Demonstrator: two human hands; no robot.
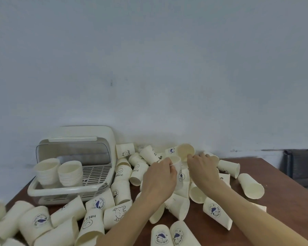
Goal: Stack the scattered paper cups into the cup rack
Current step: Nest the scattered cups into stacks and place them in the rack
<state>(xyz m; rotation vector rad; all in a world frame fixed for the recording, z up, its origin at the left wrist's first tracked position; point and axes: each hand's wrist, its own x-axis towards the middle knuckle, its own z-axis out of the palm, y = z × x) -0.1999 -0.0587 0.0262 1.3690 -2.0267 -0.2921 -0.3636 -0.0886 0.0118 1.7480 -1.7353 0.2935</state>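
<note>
Several white paper cups (94, 222) lie scattered on a brown table (281, 190). A cream cup rack (69, 189) with a raised clear lid stands at the left and holds two cup stacks (48, 172), (70, 173). My left hand (158, 180) grips an upright cup (180, 174) in the middle of the pile. My right hand (201, 167) pinches the rim of a tilted cup (185, 151) just above and behind it, its mouth facing me. The two cups are close together.
A pale wall runs right behind the table. A dark chair or seat (300, 167) stands past the table's right edge. Cups crowd the front left corner and the area around the rack.
</note>
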